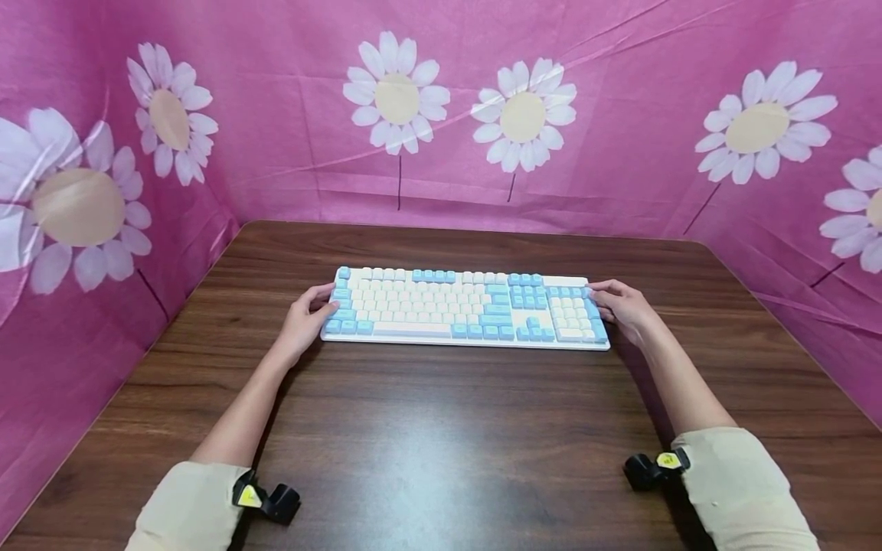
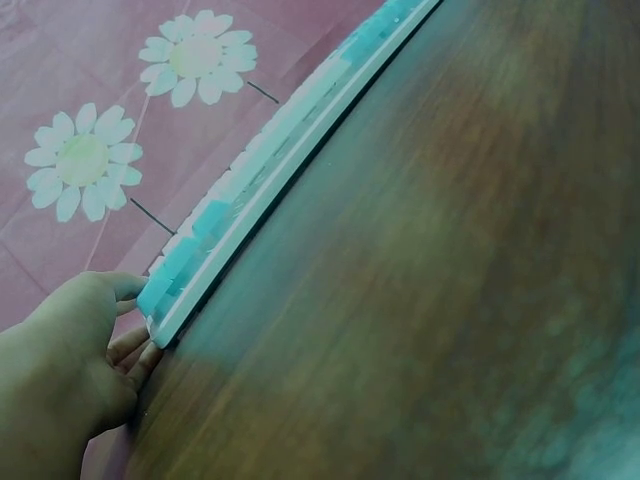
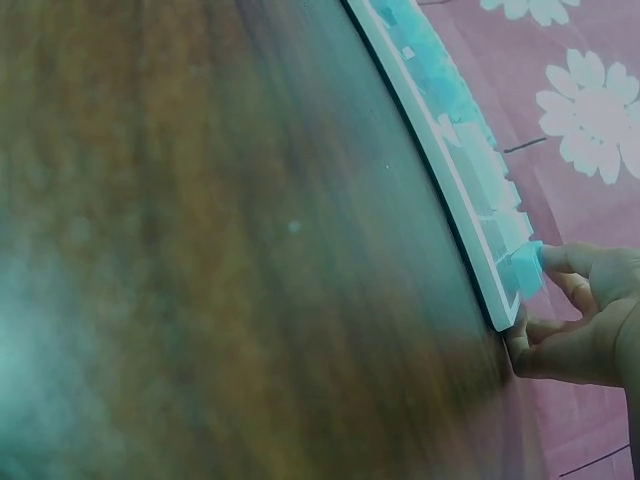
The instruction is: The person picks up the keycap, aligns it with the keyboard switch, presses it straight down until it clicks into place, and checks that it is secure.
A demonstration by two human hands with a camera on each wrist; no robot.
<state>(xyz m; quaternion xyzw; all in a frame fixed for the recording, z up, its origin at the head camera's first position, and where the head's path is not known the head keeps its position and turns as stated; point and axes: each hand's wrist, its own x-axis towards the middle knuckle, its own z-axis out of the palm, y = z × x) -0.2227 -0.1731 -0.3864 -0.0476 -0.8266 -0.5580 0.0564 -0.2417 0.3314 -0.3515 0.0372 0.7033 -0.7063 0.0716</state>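
A full-size keyboard (image 1: 427,308) with white and light blue keys lies lengthwise across the middle of the wooden table, its space bar side toward me. My left hand (image 1: 303,321) grips its left end, thumb on top at the edge keys and the other fingers at the side and below. At the opposite end my right hand (image 1: 623,308) holds the keyboard beside the number pad. The left wrist view has the left hand (image 2: 80,350) pinching the keyboard's corner. In the right wrist view, fingers of the right hand (image 3: 590,320) sit above and below the white case edge.
The brown wooden table (image 1: 427,428) reaches back to a pink cloth (image 1: 276,107) with large white daisies, which hangs behind it and along both sides. Black cameras (image 1: 272,501) are strapped over the beige sleeves (image 1: 744,482) on both forearms.
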